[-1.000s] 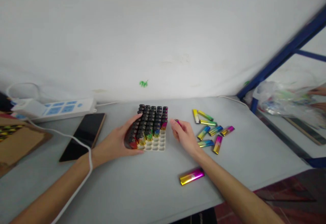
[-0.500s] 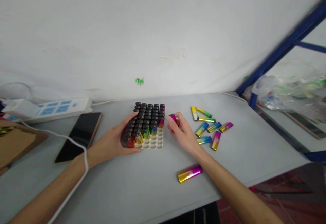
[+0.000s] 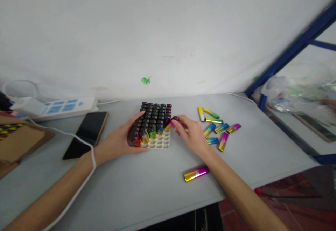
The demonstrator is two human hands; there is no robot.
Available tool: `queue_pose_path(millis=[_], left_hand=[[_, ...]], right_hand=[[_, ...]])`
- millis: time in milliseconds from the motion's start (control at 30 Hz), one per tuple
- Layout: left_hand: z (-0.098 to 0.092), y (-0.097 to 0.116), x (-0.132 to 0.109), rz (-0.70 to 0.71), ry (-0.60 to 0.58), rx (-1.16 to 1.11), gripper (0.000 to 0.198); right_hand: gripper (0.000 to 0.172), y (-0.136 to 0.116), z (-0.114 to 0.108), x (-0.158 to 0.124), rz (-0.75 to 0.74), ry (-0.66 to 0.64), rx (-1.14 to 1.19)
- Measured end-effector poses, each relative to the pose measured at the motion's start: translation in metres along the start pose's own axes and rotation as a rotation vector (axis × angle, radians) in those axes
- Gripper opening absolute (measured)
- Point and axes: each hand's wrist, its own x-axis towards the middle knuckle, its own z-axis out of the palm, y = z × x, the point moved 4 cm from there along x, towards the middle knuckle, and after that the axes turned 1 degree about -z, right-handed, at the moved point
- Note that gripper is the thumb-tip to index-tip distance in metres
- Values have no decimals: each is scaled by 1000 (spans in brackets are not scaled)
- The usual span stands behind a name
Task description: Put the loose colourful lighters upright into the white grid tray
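Observation:
A white tray [image 3: 163,142] with rows of round-edged slots stands on the grey table, most of it filled with upright black-topped lighters [image 3: 153,119]. My left hand [image 3: 126,134] is wrapped round the tray's left side, thumb at the near edge. Between the thumb and fingers of my right hand [image 3: 189,131] is a pink-and-yellow lighter [image 3: 170,124], tilted, its lower end at the tray's right edge. Several colourful lighters [image 3: 223,142] lie loose right of that hand. A larger pink-and-gold lighter [image 3: 196,173] lies nearer the front, beside my right forearm.
A black phone [image 3: 86,133] and a white power strip [image 3: 70,107] lie at the left, near an open cardboard box [image 3: 23,143]. A white cable [image 3: 89,143] crosses my left forearm. A blue metal frame [image 3: 288,50] rises at the right, with plastic bags behind it.
My right hand has brought its lighter to the tray's right edge, and the lighter's coloured body now shows. My left hand still holds the tray. The view has shifted slightly.

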Motion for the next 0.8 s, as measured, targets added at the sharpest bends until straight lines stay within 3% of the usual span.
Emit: queue_pose_path(millis=[267, 567, 800], left_hand=[[1, -1, 1, 2, 35, -20, 133], [0, 2, 1, 7, 14, -22, 130], [-1, 1, 3, 20, 60, 15, 128]], right_hand=[[26, -8, 8, 0, -124, -189, -306], [26, -5, 31, -4, 50, -316, -522], [31, 1, 7, -5, -31, -223, -486]])
